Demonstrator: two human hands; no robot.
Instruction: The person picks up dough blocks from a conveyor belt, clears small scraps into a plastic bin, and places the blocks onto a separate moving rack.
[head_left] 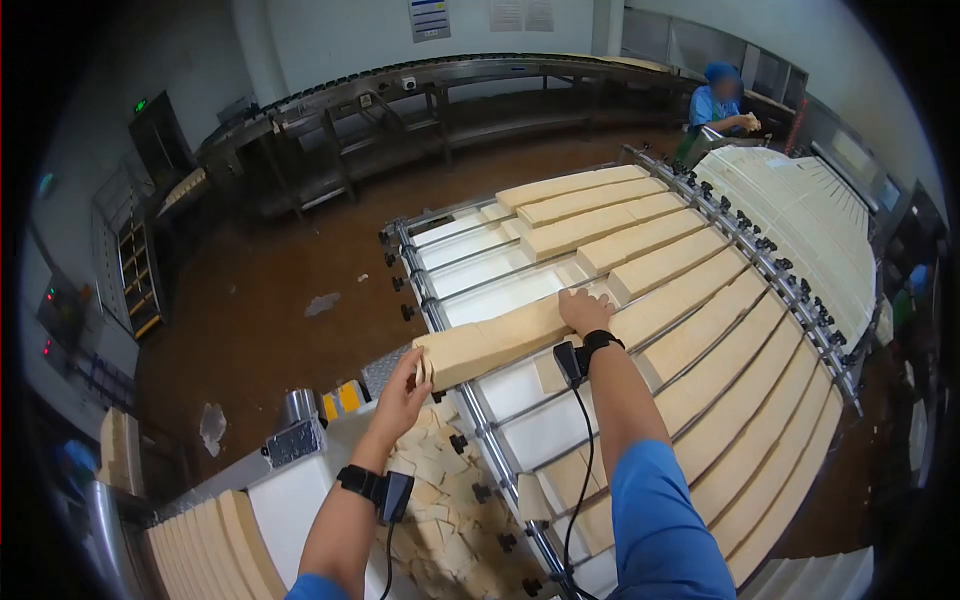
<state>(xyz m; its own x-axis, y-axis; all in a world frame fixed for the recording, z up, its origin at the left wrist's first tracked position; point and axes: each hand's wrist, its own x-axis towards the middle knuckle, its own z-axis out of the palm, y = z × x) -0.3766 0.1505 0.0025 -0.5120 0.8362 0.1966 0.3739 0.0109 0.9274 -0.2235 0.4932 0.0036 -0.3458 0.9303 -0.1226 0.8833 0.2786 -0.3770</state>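
Observation:
A long cream-coloured block (490, 340), bread-like or dough-like, lies across the near left edge of the conveyor, its left end sticking out past the rail. My left hand (404, 392) grips that left end, fingers around a few thin pale slices or flaps there. My right hand (586, 314) is closed over the block's far right end, thumb and fingers bent around it. Similar long blocks (690, 300) lie side by side in lanes to the right, divided by thin metal rods. Both wrists wear black straps with small devices and cables.
Below the edge, a bin holds many pale scraps (440, 490). More upright blocks (215, 545) stand at lower left beside a white belt (300, 500). A metal rail with black knobs (430, 300) borders the conveyor. A co-worker (715, 105) in blue stands at the back right.

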